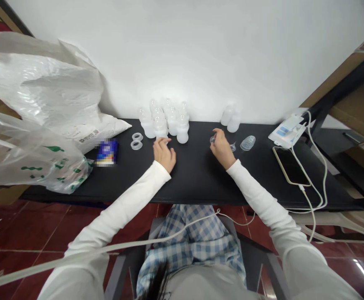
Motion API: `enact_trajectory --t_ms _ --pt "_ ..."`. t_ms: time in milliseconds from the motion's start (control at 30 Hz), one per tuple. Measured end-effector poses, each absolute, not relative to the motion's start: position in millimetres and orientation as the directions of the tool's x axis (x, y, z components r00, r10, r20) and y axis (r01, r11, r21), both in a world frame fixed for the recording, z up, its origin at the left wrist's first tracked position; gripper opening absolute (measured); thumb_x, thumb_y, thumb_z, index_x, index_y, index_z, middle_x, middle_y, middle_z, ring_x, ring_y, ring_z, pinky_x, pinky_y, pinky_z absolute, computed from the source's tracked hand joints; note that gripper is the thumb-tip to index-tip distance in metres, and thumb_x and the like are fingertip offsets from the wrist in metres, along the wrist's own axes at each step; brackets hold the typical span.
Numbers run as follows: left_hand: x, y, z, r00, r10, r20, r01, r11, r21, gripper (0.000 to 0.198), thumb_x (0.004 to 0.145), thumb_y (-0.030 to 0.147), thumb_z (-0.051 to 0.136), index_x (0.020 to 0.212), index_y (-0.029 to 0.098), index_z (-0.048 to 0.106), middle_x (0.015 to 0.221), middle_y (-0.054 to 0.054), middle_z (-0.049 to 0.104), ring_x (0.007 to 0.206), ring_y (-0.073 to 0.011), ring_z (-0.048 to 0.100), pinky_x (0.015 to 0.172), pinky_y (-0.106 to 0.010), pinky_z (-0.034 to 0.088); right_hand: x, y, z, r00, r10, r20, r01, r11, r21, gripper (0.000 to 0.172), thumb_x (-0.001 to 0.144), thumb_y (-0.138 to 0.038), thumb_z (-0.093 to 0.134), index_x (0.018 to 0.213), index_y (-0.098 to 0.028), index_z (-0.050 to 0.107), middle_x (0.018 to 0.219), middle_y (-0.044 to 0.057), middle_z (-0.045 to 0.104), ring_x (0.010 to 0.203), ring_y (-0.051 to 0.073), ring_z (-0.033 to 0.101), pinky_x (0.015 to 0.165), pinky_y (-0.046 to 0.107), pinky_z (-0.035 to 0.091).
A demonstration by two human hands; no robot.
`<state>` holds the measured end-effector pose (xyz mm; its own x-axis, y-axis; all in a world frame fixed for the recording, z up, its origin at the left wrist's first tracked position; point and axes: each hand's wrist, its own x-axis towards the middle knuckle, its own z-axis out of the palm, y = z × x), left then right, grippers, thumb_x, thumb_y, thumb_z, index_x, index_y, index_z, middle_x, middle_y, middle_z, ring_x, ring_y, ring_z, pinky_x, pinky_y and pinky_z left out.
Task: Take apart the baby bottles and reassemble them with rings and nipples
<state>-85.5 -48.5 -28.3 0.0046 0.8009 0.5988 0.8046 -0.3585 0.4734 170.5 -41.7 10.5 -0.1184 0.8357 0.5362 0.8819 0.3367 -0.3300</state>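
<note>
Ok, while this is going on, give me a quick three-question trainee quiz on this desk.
1. True or false: the phone lies on the left hand side of the bottles.
2. Which hand is pinching the small clear piece?
3. How many clear rings lie near the left hand?

Key: 1. False. 2. The right hand. 3. Two.
</note>
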Motion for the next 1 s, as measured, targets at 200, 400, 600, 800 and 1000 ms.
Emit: enact_trajectory --t_ms 200,400,600,800,1000 --pt "-156.6 -33.2 -28.6 -0.266 0.861 0.433 0.899 0.059 0.434 0.047 0.081 0.018 0.062 0.124 0.005 0.05 0.141 -0.028 0.044 0.139 -0.0415 0.039 0.115 -0.057 0.035 166.1 -18.7 -29.0 -0.275 0.826 0.492 0.699 0.523 -0.488 0.058 0.076 -0.007 0.046 0.131 -0.02 0.032 0.109 0.013 0.063 0.098 0.026 0.065 0.089 0.046 0.055" --pt "-146.6 -44.9 -33.9 -0.066 0.896 0.439 0.946 -0.084 0.314 0.038 0.083 0.024 0.063 0.118 0.012 0.053 0.121 -0.021 0.06 0.12 -0.0373 0.054 0.11 -0.055 0.04 171.1 -8.5 -31.9 -0.162 0.889 0.428 0.438 0.454 -0.776 0.061 0.077 -0.027 0.062 0.126 -0.026 0.025 0.116 0.01 0.068 0.102 0.023 0.069 0.087 0.042 0.055" --pt "-90.4 -65.1 -38.5 0.251 0.831 0.497 0.767 -0.484 0.422 0.02 0.086 0.024 0.059 0.105 0.019 0.057 0.105 -0.013 0.059 0.1 -0.0319 0.056 0.094 -0.052 0.049 174.3 -3.2 -31.8 -0.075 0.931 0.358 0.349 0.361 -0.865 0.046 0.071 -0.047 0.076 0.094 -0.025 0.043 0.105 0.007 0.072 0.098 0.021 0.07 0.086 0.039 0.054" --pt "-19.5 -43.6 -43.2 0.358 0.765 0.536 0.648 -0.616 0.447 0.032 0.085 0.025 0.062 0.116 0.018 0.057 0.126 -0.016 0.052 0.118 -0.0324 0.053 0.106 -0.052 0.045 173.2 -3.5 -26.2 -0.038 0.936 0.351 0.29 0.346 -0.892 0.045 0.069 -0.051 0.079 0.094 -0.021 0.056 0.1 0.005 0.07 0.095 0.017 0.069 0.085 0.034 0.055" --pt "21.2 0.7 -35.1 0.353 0.784 0.511 0.588 -0.611 0.531 0.019 0.085 0.012 0.055 0.103 0.017 0.057 0.113 -0.016 0.065 0.115 -0.0322 0.06 0.105 -0.052 0.044 175.2 -8.7 -17.6 0.104 0.885 0.454 0.362 0.391 -0.846 0.043 0.087 -0.051 0.06 0.119 -0.023 0.061 0.111 0.007 0.064 0.1 0.015 0.065 0.087 0.031 0.057"
